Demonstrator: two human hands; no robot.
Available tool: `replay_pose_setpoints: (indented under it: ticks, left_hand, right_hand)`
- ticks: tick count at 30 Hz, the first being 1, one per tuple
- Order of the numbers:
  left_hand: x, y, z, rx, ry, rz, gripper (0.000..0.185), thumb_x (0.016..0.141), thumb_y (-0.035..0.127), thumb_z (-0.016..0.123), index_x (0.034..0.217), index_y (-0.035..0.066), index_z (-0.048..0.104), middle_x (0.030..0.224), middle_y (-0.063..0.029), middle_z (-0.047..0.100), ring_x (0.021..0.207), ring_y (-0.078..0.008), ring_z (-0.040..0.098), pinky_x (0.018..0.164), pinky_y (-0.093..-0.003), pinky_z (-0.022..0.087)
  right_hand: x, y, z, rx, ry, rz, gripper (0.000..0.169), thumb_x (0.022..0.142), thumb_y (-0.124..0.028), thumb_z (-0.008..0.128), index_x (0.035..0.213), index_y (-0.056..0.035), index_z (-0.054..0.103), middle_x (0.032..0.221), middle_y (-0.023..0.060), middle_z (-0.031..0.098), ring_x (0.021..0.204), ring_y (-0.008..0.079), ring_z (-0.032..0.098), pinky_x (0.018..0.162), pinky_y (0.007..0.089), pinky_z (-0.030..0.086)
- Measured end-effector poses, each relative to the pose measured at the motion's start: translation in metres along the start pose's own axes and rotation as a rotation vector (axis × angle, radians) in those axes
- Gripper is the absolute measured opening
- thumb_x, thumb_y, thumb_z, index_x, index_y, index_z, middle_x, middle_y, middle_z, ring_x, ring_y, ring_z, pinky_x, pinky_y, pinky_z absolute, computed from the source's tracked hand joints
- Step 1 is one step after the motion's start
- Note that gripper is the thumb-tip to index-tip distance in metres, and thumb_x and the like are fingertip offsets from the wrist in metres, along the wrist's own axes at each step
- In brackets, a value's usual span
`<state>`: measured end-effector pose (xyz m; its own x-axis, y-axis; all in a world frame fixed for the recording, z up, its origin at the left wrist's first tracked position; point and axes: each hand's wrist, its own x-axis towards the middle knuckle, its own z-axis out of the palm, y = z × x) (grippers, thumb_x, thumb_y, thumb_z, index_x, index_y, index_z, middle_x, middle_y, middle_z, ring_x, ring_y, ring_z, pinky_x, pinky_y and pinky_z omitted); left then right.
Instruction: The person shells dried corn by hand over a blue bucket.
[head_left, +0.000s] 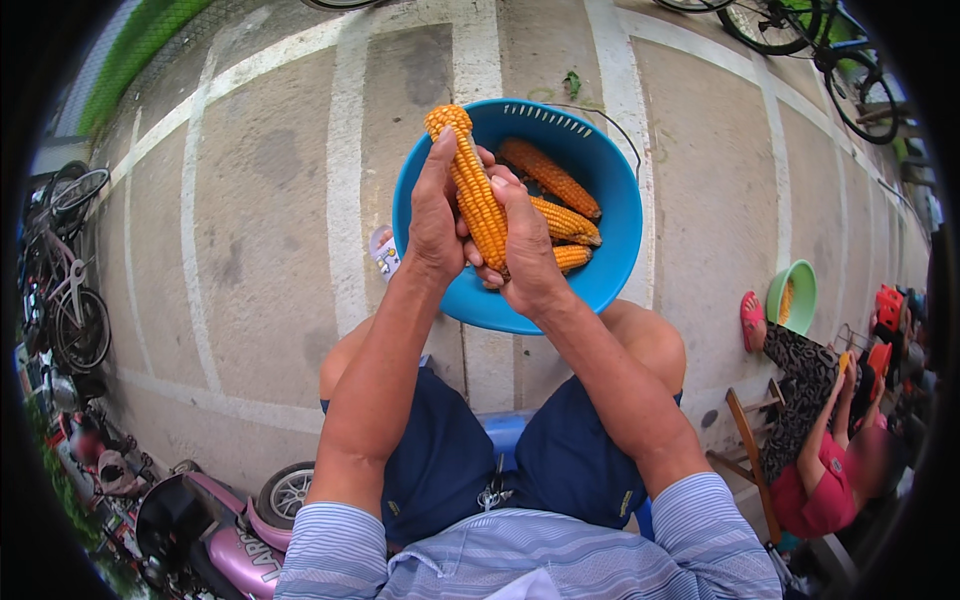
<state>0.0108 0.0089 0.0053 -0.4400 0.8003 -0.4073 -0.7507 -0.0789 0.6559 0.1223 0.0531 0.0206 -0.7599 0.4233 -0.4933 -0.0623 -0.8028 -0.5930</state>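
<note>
An ear of dried yellow corn is gripped between my two hands, tilted, over a blue plastic bucket. My left hand holds its one side with the thumb near the upper end, where the kernels look rough. On the other side, my right hand presses its thumb along the ear, and the fingers of both hands wrap under it, partly hidden. Inside the bucket lie several more ears: a darker orange one, a yellow one and a shorter one. The bucket's thin wire handle hangs outside.
My knees are just below the bucket. At the right a seated person holds a yellow thing near a green basin with corn. Bicycles stand at left and upper right, and a pink scooter at lower left. A green leaf lies on the paving.
</note>
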Motion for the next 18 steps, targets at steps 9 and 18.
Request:
replay_pose_setpoints:
  ticks: [9,18]
  left_hand:
    - [-0.001,-0.003,0.000,-0.009,0.000,0.008,0.053,0.103,0.057,0.049,0.102,0.005,0.059,0.088,-0.0165,0.070,0.084,-0.0257,0.073,0.072,-0.0335,0.063]
    - [-0.008,0.008,0.007,-0.032,-0.013,-0.015,0.052,0.102,0.059,0.052,0.103,0.008,0.061,0.097,-0.0165,0.072,0.079,-0.0189,0.071,0.069,-0.0278,0.060]
  right_hand:
    - [0.001,0.003,-0.001,0.026,0.020,0.010,0.040,0.108,-0.044,0.037,0.130,-0.0128,0.050,0.082,0.0050,0.063,0.051,0.0095,0.056,0.033,0.0207,0.037]
    - [0.000,0.003,0.000,0.072,-0.022,0.002,0.046,0.108,-0.046,0.031,0.110,-0.0082,0.057,0.083,0.0065,0.064,0.052,0.0116,0.056,0.034,0.0226,0.037]
